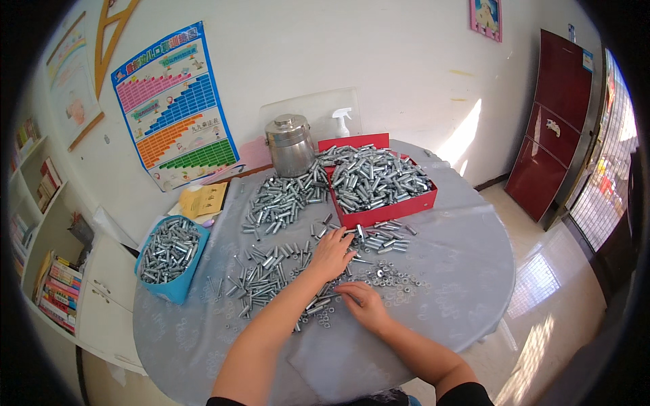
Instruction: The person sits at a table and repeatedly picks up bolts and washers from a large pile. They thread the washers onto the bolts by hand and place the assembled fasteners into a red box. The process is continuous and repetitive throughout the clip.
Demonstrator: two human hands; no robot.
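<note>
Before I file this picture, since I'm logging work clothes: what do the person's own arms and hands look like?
The left hand and right hand are bare, with no gloves and no watch to be seen. The forearms are uncovered too. Plain black sleeves show at the lower edge; fingernail details are too small to tell.

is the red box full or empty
Full: the red box is heaped with cylindrical metal pieces, mounded above its front wall.

Around the fingers (335,235), metal pieces (271,260) are silver; beneath, the worktop (460,287) is grey; beyond, the box (391,213) is red.
</note>
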